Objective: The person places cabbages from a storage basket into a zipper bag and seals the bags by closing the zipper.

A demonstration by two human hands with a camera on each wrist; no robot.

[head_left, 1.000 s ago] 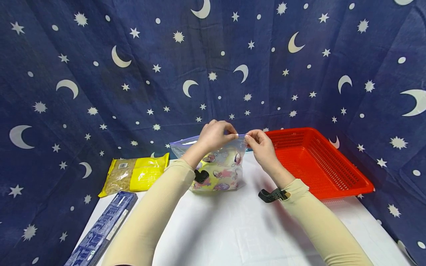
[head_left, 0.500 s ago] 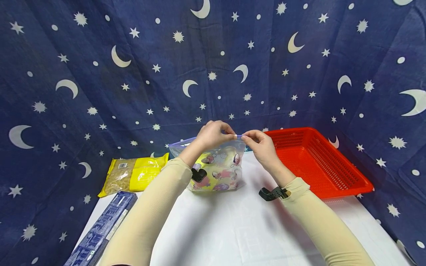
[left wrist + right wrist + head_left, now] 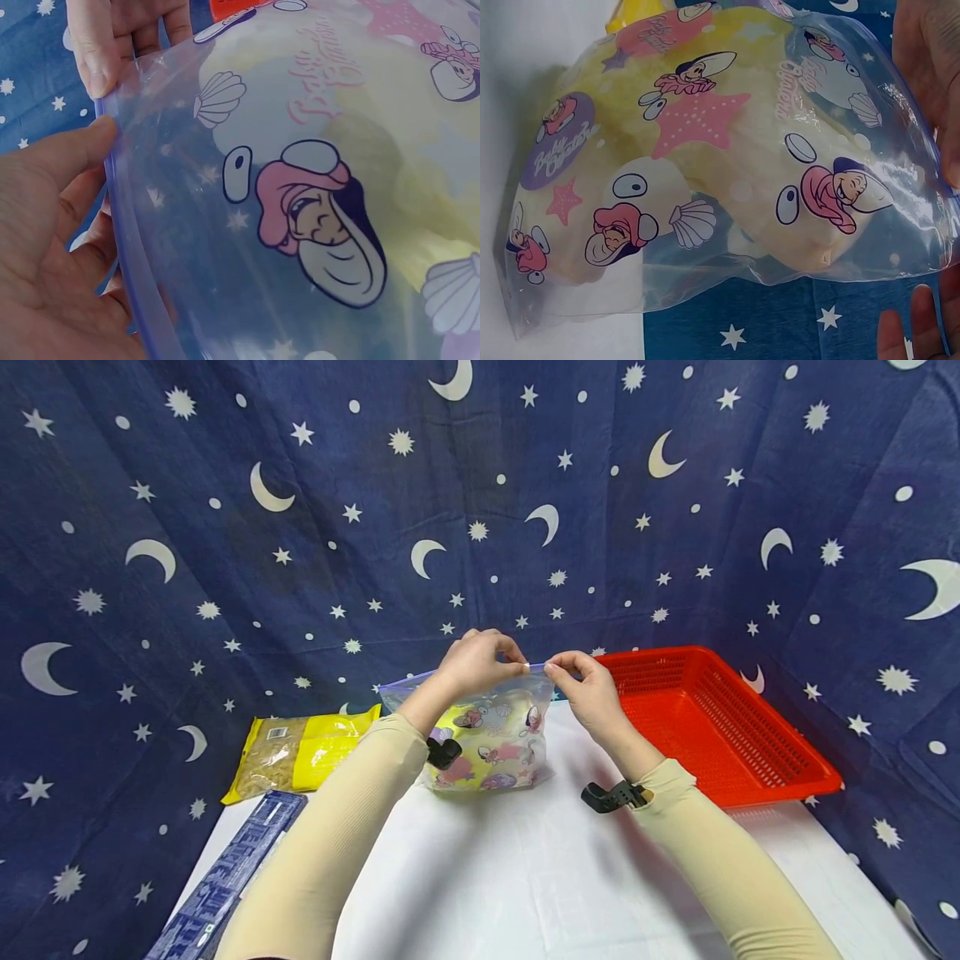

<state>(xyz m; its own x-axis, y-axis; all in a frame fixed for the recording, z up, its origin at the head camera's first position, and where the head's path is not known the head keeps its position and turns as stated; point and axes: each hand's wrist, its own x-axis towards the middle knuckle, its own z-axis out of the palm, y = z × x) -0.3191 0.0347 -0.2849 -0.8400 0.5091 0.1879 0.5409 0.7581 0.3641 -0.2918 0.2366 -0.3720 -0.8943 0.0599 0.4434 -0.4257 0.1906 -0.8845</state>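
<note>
A clear zip bag [image 3: 502, 735] with printed cartoon figures, shells and starfish stands on the table, something yellow and pale inside it. My left hand [image 3: 483, 662] pinches its purple zip edge between thumb and fingers. Close by on the right, my right hand [image 3: 588, 689] pinches the same edge near the bag's right corner. In the left wrist view, the thumb of the left hand [image 3: 52, 225] presses on the purple strip [image 3: 135, 262], just short of the other hand's fingers. The right wrist view has the bag [image 3: 705, 165] bulging, with part of the right hand [image 3: 934, 97] at its edge.
A red plastic basket [image 3: 806, 768] stands at the right. On the left lie a yellow packet [image 3: 330, 760] with a see-through window and a long blue box [image 3: 232, 877]. White cloth [image 3: 480, 877] covers the table; a dark blue star-and-moon curtain [image 3: 480, 493] hangs behind.
My left hand has moved slightly left along the zip edge. My right hand has shifted a little left too, still pinching it. The bag has stayed nearly in place.
</note>
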